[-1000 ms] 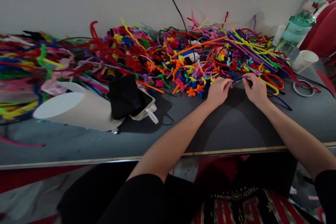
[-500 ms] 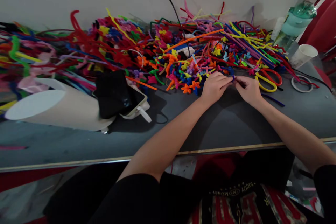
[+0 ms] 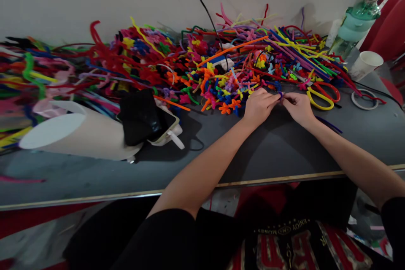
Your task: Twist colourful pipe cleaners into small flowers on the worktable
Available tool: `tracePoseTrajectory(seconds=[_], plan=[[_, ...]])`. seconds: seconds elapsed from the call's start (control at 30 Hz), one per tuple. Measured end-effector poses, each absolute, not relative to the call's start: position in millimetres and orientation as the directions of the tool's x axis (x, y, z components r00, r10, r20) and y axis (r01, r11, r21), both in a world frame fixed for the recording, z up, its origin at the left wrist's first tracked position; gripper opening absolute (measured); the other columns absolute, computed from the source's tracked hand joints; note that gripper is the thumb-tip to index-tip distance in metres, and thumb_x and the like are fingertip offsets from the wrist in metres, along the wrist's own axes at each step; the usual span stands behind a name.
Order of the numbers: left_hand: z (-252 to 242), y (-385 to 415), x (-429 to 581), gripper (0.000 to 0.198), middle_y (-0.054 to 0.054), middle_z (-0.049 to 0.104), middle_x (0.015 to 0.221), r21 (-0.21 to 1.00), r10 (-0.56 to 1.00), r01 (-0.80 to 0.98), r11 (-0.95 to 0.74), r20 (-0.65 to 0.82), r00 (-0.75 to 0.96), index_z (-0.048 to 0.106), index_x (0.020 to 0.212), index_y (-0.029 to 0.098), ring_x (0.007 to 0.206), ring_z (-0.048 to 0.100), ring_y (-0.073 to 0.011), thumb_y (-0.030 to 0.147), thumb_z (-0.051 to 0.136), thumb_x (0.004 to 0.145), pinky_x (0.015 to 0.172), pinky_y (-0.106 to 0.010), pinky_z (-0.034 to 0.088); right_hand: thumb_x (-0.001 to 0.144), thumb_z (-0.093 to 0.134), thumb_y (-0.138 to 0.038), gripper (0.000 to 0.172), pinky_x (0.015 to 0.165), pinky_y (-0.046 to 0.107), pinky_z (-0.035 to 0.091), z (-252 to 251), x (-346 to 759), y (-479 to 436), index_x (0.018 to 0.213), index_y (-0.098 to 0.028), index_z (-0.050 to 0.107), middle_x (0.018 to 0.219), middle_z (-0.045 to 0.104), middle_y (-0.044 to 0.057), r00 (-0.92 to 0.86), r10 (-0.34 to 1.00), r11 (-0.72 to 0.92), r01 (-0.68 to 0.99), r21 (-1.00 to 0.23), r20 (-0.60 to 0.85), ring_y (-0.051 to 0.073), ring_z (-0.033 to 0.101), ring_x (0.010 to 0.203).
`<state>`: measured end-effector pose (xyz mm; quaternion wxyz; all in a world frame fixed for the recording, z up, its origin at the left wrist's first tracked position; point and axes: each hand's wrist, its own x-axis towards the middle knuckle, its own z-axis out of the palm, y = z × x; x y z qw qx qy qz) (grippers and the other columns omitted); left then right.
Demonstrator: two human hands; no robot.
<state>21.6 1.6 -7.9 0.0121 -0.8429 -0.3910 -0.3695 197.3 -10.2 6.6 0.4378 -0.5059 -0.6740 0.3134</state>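
A small dark purple-blue pipe cleaner [image 3: 280, 95] is pinched between the fingertips of both hands. My left hand [image 3: 259, 107] grips it from the left, fingers pressed together. From the right, my right hand [image 3: 300, 107] closes on it with thumb and fingertips; the fingers hide most of the piece. Just beside the right hand lie scissors, whose yellow handle [image 3: 320, 104] and red handle [image 3: 335, 88] show. A dark blue pipe cleaner [image 3: 329, 125] rests on the table near the right wrist. Several orange pipe-cleaner flowers [image 3: 230, 106] lie left of the left hand.
A long heap of coloured pipe cleaners [image 3: 145, 63] runs along the wall. Left on the table [image 3: 95, 181] are a pale cylindrical container [image 3: 95, 135] lying tilted and a black object [image 3: 141, 118]. At right stand a paper cup [image 3: 367, 65], a bottle [image 3: 356, 25] and a ring [image 3: 363, 105].
Both hands keep their pinch on the pipe cleaner, with only slight finger movement. The view has shifted a little, so things on the left appear further right.
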Motion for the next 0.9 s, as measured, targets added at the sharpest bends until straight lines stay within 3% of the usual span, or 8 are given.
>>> tracePoseTrajectory(seconds=[0.17, 0.27, 0.47, 0.6, 0.9], plan=[[-8.9, -0.3, 20.4, 0.037, -0.005, 0.075, 0.084, 0.242, 0.659, 0.704, -0.668, 0.632, 0.409, 0.074, 0.108, 0.022, 0.079, 0.057, -0.0186, 0.036, 0.040, 0.103, 0.074, -0.035, 0.044, 0.080, 0.060, -0.024, 0.020, 0.067, 0.029, 0.049, 15.0, 196.1, -17.5, 0.079, -0.018, 0.078, 0.077, 0.075, 0.005, -0.150, 0.922, 0.383, 0.500, -0.777, 0.357, 0.018, 0.066, 0.068], [-11.6, 1.1, 20.0, 0.036, -0.006, 0.073, 0.078, 0.206, 0.631, 0.701, -0.683, 0.650, 0.423, 0.075, 0.105, 0.020, 0.078, 0.056, -0.0194, 0.035, 0.042, 0.102, 0.073, -0.035, 0.044, 0.079, 0.063, -0.030, 0.021, 0.064, 0.028, 0.047, 13.6, 197.7, -15.2, 0.077, -0.016, 0.078, 0.074, 0.074, 0.004, -0.166, 0.925, 0.379, 0.468, -0.798, 0.342, 0.017, 0.064, 0.066], [-11.9, 2.6, 19.4, 0.033, -0.008, 0.075, 0.098, 0.168, 0.521, 0.653, -0.738, 0.756, 0.395, 0.072, 0.114, 0.021, 0.090, 0.062, -0.0197, 0.043, 0.056, 0.095, 0.082, -0.035, 0.049, 0.072, 0.071, -0.039, 0.027, 0.049, 0.022, 0.032, 11.8, 204.9, -2.0, 0.069, -0.013, 0.071, 0.056, 0.057, -0.002, -0.147, 0.977, 0.181, 0.193, -0.964, 0.154, 0.007, 0.044, 0.050], [-8.7, 3.6, 14.8, 0.032, -0.007, 0.074, 0.102, 0.200, 0.467, 0.590, -0.783, 0.815, 0.343, 0.065, 0.125, 0.020, 0.094, 0.065, -0.0165, 0.033, 0.051, 0.100, 0.089, -0.034, 0.048, 0.070, 0.076, -0.040, 0.029, 0.042, 0.022, 0.016, 19.4, 215.6, 1.0, 0.076, -0.013, 0.068, 0.045, 0.039, -0.009, -0.342, 0.938, -0.050, 0.043, -0.998, -0.062, 0.003, 0.025, 0.041], [-6.1, 2.4, 14.7, 0.027, -0.004, 0.074, 0.098, 0.008, 0.318, 0.556, -0.831, 0.826, 0.464, 0.064, 0.122, 0.021, 0.093, 0.065, -0.0133, 0.020, 0.047, 0.101, 0.083, -0.027, 0.053, 0.076, 0.074, -0.042, 0.029, 0.040, 0.021, 0.014, 23.1, 225.3, -1.7, 0.076, -0.013, 0.069, 0.040, 0.032, -0.011, -0.634, 0.766, -0.150, -0.023, -0.988, -0.102, 0.003, 0.020, 0.038]])
